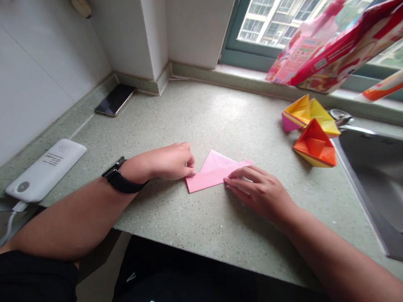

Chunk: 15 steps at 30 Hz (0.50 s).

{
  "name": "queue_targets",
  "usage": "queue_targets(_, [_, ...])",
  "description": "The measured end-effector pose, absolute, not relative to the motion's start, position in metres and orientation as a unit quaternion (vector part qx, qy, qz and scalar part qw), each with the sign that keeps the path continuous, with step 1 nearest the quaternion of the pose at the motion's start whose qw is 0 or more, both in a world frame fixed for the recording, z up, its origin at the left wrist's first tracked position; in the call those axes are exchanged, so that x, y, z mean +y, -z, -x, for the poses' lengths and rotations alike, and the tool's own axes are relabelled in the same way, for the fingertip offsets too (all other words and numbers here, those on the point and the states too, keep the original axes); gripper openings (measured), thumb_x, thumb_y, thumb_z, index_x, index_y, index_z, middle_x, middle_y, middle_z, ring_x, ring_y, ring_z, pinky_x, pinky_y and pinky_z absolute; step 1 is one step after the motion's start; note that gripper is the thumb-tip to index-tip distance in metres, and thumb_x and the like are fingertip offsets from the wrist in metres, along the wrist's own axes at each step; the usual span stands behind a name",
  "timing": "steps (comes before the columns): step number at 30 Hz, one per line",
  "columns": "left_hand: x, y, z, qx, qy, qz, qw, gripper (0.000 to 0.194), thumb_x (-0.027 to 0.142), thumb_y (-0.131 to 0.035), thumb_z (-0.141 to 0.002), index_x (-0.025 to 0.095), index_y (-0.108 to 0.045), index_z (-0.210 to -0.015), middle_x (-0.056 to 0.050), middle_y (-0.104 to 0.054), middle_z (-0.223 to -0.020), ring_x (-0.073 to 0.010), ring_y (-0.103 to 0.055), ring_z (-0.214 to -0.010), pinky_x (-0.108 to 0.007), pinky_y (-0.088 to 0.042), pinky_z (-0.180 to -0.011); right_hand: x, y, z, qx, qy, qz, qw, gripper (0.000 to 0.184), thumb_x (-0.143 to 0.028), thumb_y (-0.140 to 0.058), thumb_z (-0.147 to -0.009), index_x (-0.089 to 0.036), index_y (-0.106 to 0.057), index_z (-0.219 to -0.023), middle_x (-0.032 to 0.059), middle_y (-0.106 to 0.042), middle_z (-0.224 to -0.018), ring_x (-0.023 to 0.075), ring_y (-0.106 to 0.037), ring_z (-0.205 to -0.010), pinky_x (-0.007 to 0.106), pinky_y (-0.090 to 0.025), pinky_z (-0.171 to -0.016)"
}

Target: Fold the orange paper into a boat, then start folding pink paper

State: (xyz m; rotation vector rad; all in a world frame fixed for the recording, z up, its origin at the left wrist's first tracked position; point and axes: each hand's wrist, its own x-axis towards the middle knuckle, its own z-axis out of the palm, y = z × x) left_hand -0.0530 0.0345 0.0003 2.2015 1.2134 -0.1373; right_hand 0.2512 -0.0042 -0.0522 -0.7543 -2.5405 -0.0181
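A folded sheet of pink paper point(209, 173) lies on the speckled countertop, with a triangular flap standing out on its far side and a straight band along the near side. My left hand point(173, 162), wearing a black watch, has its fingers curled and its thumb tip at the paper's left corner. At the right end, the bent fingers and thumb of my right hand point(258, 187) close on the paper and partly cover it.
Folded paper shapes in yellow point(309, 113) and orange point(316, 144) stand beside a metal sink point(384, 180). On the left lie a phone point(115, 100) and a white power bank point(46, 170) with a cable. Packages point(337, 50) lean against the window.
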Motion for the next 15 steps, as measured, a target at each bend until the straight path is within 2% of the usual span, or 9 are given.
queue_targets(3, [0.029, -0.003, 0.051, 0.464, 0.067, -0.829, 0.306, 0.02, 0.032, -0.065, -0.094, 0.02, -0.082, -0.091, -0.01, -0.064, -0.118, -0.0247, -0.062, -0.112, -0.032, -0.046, -0.097, -0.007, 0.053, -0.25, -0.925, 0.008, 0.292, 0.241, 0.019, -0.023, -0.065, -0.108, -0.024, -0.082, -0.099, 0.0051, -0.081, -0.102, 0.0185, -0.074, -0.088, 0.033, -0.062, -0.079])
queue_targets(8, [0.024, -0.004, 0.048, 0.462, 0.059, -0.833, 0.299, 0.017, 0.023, -0.064, -0.095, 0.019, -0.08, -0.089, -0.01, -0.065, -0.119, -0.0244, -0.06, -0.115, -0.031, -0.046, -0.099, -0.01, 0.054, -0.249, -0.921, 0.011, 0.313, 0.232, 0.019, -0.023, -0.065, -0.108, -0.024, -0.081, -0.097, 0.0059, -0.081, -0.104, 0.0195, -0.075, -0.09, 0.033, -0.062, -0.08])
queue_targets(15, [0.021, -0.002, 0.048, 0.456, 0.058, -0.84, 0.288, 0.019, 0.028, -0.067, -0.098, 0.019, -0.081, -0.089, -0.01, -0.065, -0.117, -0.0244, -0.061, -0.111, -0.032, -0.046, -0.093, -0.01, 0.053, -0.248, -0.922, 0.012, 0.312, 0.229, 0.02, -0.025, -0.065, -0.109, -0.023, -0.08, -0.097, 0.0057, -0.081, -0.103, 0.0185, -0.075, -0.087, 0.032, -0.062, -0.078])
